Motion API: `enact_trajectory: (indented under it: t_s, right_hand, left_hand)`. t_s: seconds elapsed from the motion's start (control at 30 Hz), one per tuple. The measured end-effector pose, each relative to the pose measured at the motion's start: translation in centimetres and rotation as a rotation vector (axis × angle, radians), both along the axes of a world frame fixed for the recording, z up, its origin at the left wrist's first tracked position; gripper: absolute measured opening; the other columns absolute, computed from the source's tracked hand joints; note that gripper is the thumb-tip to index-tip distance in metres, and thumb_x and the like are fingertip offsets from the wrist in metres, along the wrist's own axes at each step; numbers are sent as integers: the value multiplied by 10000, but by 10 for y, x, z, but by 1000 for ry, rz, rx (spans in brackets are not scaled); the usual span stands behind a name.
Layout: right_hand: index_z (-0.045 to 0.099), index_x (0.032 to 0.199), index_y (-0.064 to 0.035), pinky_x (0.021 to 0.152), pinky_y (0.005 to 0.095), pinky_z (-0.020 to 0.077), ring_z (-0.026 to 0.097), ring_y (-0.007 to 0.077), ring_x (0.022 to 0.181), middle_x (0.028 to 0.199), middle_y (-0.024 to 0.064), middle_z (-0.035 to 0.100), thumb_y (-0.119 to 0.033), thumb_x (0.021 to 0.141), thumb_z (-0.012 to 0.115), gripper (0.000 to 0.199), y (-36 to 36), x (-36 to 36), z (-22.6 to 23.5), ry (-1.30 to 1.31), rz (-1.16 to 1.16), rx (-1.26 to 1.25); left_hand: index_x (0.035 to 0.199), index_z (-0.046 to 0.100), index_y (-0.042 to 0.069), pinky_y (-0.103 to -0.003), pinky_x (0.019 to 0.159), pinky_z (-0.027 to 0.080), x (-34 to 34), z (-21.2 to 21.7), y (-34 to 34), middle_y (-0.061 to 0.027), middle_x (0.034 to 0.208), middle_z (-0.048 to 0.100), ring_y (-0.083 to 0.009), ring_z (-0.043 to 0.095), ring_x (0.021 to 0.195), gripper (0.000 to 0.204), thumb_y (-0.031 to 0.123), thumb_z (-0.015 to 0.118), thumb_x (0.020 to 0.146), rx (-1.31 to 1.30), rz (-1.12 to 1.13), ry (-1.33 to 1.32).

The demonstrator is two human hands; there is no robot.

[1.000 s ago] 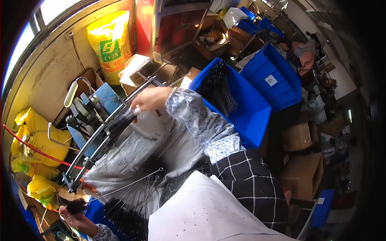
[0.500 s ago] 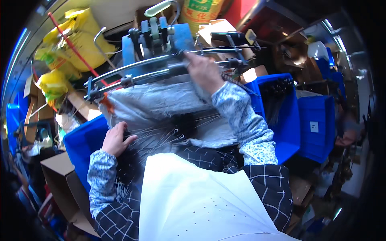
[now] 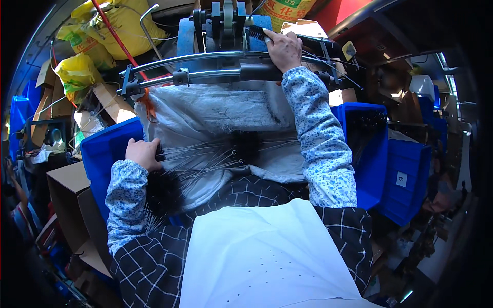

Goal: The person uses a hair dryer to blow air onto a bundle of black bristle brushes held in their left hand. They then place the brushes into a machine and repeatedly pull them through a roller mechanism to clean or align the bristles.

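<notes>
My left hand [image 3: 142, 153] rests on a bunch of long thin wire brushes [image 3: 205, 159] with black bristles, which lie on a grey cloth [image 3: 215, 115] over my lap; its fingers close on their wire stems. My right hand [image 3: 284, 49] reaches up to the blue machine [image 3: 226, 25] and holds a small black-bristled brush [image 3: 257, 33] at its metal bars [image 3: 205, 66]. A white apron [image 3: 262, 256] covers my front.
Blue plastic bins [image 3: 382, 154] stand at my right, one holding more black brushes. Another blue bin [image 3: 100, 154] is at my left beside cardboard boxes [image 3: 64, 195]. Yellow sacks [image 3: 113, 20] and a red hose lie behind the machine.
The view has swung so the machine sits at top centre. My right hand moved up from the cloth to the machine's bars. My left hand stays on the wire brushes.
</notes>
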State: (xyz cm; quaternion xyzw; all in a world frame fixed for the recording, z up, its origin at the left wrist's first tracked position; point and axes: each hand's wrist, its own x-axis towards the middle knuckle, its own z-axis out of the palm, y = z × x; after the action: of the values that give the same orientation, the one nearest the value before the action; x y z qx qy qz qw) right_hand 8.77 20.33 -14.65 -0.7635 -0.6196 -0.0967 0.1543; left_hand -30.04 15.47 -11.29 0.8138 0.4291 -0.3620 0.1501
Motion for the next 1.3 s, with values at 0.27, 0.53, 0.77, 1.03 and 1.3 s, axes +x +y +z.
enact_trajectory:
  t_s: [0.27, 0.53, 0.77, 1.03, 1.3]
  right_hand:
    - [550, 1078, -260, 788, 411, 316, 453, 206, 945, 952, 16, 588, -176, 813, 418, 308, 11, 4, -9, -42, 53, 8]
    - [407, 1217, -197, 927, 522, 201, 316, 262, 1161, 1135, 78, 488, -196, 799, 437, 419, 19, 14, -27, -89, -20, 51]
    - [498, 1129, -102, 835, 452, 300, 456, 266, 1019, 1077, 94, 533, -252, 731, 532, 427, -9, 16, -17, 137, -155, 44]
    - [512, 1114, -77, 802, 428, 369, 528, 261, 960, 1053, 110, 549, -213, 738, 533, 401, 4, -12, -17, 213, -109, 84]
    - [516, 1105, -71, 777, 447, 371, 529, 252, 948, 1057, 98, 542, -197, 733, 536, 393, 11, -32, -17, 212, -110, 96]
  left_hand:
    - [1028, 480, 61, -340, 715, 402, -63, -7, 1, -108, 886, 571, -258, 537, 831, 330, 267, 562, 784, 443, 389, -701]
    - [776, 490, 1, -209, 558, 341, -92, -26, -21, -4, 646, 457, -78, 403, 615, 190, 172, 484, 858, 249, 801, -994]
    - [829, 482, 18, -188, 583, 323, -91, -40, -14, 19, 693, 429, -61, 372, 646, 226, 232, 437, 887, 459, 882, -1183]
    - [924, 475, 29, -195, 705, 362, -94, 55, 16, -13, 836, 488, -78, 449, 776, 233, 250, 405, 898, 824, 852, -1682]
    - [953, 466, 9, -223, 728, 382, -125, 79, 7, -39, 852, 484, -109, 470, 784, 196, 183, 395, 895, 895, 939, -1831]
